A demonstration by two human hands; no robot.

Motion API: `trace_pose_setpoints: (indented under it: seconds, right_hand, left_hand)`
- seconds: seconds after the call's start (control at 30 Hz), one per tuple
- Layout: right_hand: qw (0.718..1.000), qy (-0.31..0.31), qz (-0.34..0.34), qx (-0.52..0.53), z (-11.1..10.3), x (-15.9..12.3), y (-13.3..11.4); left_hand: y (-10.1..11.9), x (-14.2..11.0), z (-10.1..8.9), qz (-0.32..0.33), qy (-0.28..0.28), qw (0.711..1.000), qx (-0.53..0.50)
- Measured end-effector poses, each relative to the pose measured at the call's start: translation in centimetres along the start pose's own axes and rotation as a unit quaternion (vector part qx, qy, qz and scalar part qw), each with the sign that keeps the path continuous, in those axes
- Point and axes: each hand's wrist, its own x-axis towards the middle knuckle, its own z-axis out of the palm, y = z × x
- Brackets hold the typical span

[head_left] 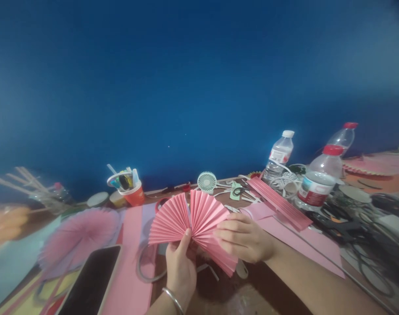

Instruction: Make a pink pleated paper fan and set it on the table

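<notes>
A pleated pink paper fan [173,218] is spread out above the table in front of me, with a gap between two of its sections near the top. My left hand [182,262] pinches it at the centre where the folds meet, thumb on the near face. My right hand [243,236] is closed on the fan's right-hand pleats, fingers over the paper edge. The fingertips behind the paper are hidden. To the right, a folded pink paper strip [280,203] rests on flat pink paper [304,245].
At left lie a phone [92,280] and another round pink fan [82,232]. An orange cup [133,195] of tools and a small white fan [206,181] stand at the back. Water bottles [319,177] and tangled black cables [347,227] crowd the right. A blue wall [199,87] rises behind.
</notes>
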Motion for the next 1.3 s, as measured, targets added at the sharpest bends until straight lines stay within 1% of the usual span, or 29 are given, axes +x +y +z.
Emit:
trace_pose_setpoints:
  seconds: [0.17, 0.33, 0.47, 0.53, 0.57, 0.6, 0.63, 0.67, 0.7, 0.73, 0.77, 0.8, 0.83, 0.87, 0.93, 1.0, 1.1, 1.2, 1.3]
  right_hand:
    - [1.000, -0.009, 0.006, -0.009, 0.4, -0.4, 0.2]
    - [1.000, -0.007, 0.004, -0.024, 0.2, -0.2, 0.3]
    - [0.998, -0.042, -0.001, -0.048, 0.6, -1.1, 0.8]
    - [0.998, -0.035, 0.024, -0.050, 1.0, -2.0, 1.4]
    - [0.998, -0.014, 0.056, -0.040, 1.2, -2.5, 1.8]
    - [0.994, 0.018, 0.104, -0.021, 1.3, -2.8, 2.1]
    - [0.984, 0.059, 0.167, 0.005, 1.3, -2.9, 2.3]
    - [0.965, 0.100, 0.240, 0.040, 1.1, -2.8, 2.5]
    - [0.936, 0.130, 0.316, 0.081, 0.8, -2.5, 2.6]
    - [0.901, 0.145, 0.388, 0.129, 0.4, -1.9, 2.7]
    - [0.863, 0.136, 0.453, 0.181, 0.0, -1.3, 2.6]
    - [0.828, 0.108, 0.498, 0.234, -0.5, -0.5, 2.5]
    - [0.800, 0.062, 0.528, 0.279, -0.8, 0.2, 2.4]
    - [0.778, 0.022, 0.548, 0.307, -1.0, 0.8, 2.2]
    - [0.752, -0.005, 0.571, 0.328, -1.1, 1.7, 1.9]
    - [0.742, 0.014, 0.583, 0.331, -0.8, 1.9, 1.6]
    - [0.735, 0.027, 0.575, 0.357, -0.5, 1.7, 1.5]
    - [0.725, 0.036, 0.560, 0.400, -0.4, 1.3, 1.6]
    - [0.709, 0.061, 0.550, 0.437, -0.2, 1.0, 1.8]
  left_hand:
    - [0.1, 0.0, 0.0, 0.000, 0.006, 1.000, -0.005]
    - [0.0, 0.0, -0.1, 0.000, 0.007, 1.000, 0.005]
    - [0.0, 0.1, -0.2, 0.004, 0.021, 0.999, 0.033]
    - [0.0, 0.1, -0.1, 0.014, 0.019, 0.998, 0.050]
    - [0.1, 0.1, -0.2, 0.015, 0.018, 0.998, 0.060]
    - [0.1, 0.0, -0.2, 0.013, 0.016, 0.997, 0.072]
    - [0.1, -0.1, -0.2, 0.009, 0.013, 0.996, 0.085]
    - [0.0, -0.2, -0.3, 0.000, 0.006, 0.995, 0.101]
    - [0.0, -0.4, -0.4, -0.013, -0.002, 0.992, 0.122]
    - [-0.1, -0.5, -0.4, -0.027, -0.012, 0.989, 0.145]
    - [-0.1, -0.7, -0.5, -0.038, -0.024, 0.985, 0.168]
    - [-0.1, -0.8, -0.5, -0.043, -0.036, 0.981, 0.185]
    - [-0.2, -0.9, -0.5, -0.042, -0.046, 0.979, 0.195]
    - [-0.2, -1.0, -0.4, -0.036, -0.053, 0.978, 0.200]
    - [-0.1, -1.1, -0.2, -0.025, -0.055, 0.978, 0.198]
    - [0.1, -1.2, 0.0, -0.036, -0.048, 0.980, 0.191]
    - [0.3, -1.2, 0.3, -0.053, -0.041, 0.982, 0.179]
    - [0.3, -1.3, 0.4, -0.050, -0.042, 0.983, 0.169]
    - [0.2, -1.2, 0.2, -0.041, -0.042, 0.985, 0.164]
